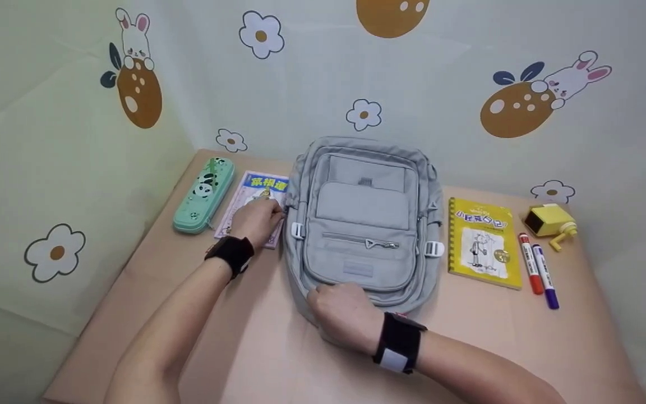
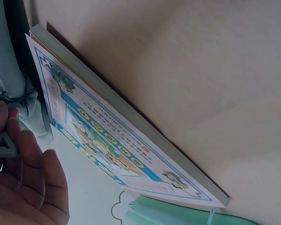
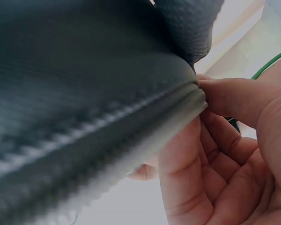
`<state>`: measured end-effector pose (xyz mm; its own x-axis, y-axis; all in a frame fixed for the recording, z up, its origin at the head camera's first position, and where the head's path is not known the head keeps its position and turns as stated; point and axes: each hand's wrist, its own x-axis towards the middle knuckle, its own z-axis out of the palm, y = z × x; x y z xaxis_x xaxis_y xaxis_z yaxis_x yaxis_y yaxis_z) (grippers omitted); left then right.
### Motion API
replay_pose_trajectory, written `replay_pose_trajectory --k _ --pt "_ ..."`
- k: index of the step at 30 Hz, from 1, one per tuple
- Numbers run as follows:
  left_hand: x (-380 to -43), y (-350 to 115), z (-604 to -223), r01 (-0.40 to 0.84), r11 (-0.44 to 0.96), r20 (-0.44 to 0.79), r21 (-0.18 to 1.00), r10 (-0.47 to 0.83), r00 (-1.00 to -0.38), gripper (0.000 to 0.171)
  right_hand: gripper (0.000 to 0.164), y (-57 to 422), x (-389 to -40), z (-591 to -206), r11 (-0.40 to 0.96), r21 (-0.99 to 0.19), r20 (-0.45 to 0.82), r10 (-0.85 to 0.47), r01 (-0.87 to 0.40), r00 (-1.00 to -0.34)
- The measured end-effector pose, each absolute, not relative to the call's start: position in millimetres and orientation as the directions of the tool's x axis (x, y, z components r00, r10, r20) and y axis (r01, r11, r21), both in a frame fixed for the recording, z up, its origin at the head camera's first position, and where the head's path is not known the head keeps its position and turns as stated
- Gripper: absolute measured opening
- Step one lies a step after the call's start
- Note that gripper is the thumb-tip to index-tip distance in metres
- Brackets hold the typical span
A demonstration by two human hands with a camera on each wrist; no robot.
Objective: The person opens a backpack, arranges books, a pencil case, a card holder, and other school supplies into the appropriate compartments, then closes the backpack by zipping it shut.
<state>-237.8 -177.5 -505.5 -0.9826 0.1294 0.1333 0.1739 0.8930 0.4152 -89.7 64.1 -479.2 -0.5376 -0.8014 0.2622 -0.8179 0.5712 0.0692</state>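
Observation:
A grey backpack (image 1: 365,202) lies front side up in the middle of the table. At its left side, my left hand (image 1: 255,219) pinches a zipper, with the triangular zipper pull (image 2: 3,146) showing between the fingers in the left wrist view. My right hand (image 1: 345,317) grips the fabric edge at the backpack's lower left; thumb and finger pinch a fold along the zipper seam (image 3: 131,112) in the right wrist view. A pink and blue book (image 2: 107,131) lies under and beside the left hand, close to the bag.
A green panda pencil case (image 1: 204,196) lies at the far left. To the right of the bag are a yellow spiral notebook (image 1: 483,244), a red marker (image 1: 530,264), a purple marker (image 1: 545,276) and a yellow crank pencil sharpener (image 1: 550,220). A patterned curtain (image 1: 312,73) hangs behind the table.

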Motion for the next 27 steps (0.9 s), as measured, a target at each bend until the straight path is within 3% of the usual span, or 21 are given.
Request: replay_pose_trajectory --k 8,17,22,27 --pt "-237 -177 -506 0.189 0.873 0.099 0.449 0.162 -0.982 0.013 0.016 63 -89 -479 0.585 0.052 0.220 -0.797 -0.809 -0.562" --pt "-218 -178 -504 0.230 0.841 0.121 0.490 0.195 -0.973 0.021 0.021 76 -87 -481 0.603 0.067 0.291 -0.774 -0.795 -0.563" --pt "-201 -174 -499 0.309 0.805 0.178 0.506 0.253 -0.951 0.029 0.025 103 -86 -476 0.632 -0.045 0.230 -0.747 -0.773 -0.624" --pt "-183 -168 -496 0.519 0.723 0.238 0.456 0.463 -0.854 0.029 0.013 141 -86 -475 0.640 -0.217 0.186 -0.714 -0.737 -0.675"
